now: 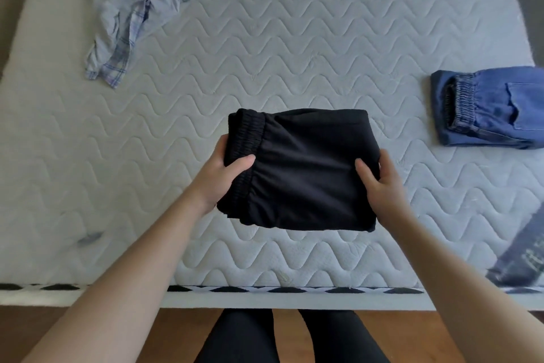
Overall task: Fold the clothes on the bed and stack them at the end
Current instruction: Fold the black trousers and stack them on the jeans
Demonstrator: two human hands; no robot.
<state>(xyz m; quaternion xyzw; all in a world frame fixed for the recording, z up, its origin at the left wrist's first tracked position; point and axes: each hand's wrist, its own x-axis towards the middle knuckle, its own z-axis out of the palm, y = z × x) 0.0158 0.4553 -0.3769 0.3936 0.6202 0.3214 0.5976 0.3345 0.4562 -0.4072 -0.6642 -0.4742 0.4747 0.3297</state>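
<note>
One folded black garment (303, 168), one folded pair of jeans (491, 106), one crumpled plaid shirt (132, 21), one grey garment (524, 256) at the bed's (294, 38) right edge, two hands

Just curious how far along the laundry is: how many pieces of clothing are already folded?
2: the black trousers held in both hands above the mattress, and the blue jeans lying at the right edge. More may sit out of view.
</note>
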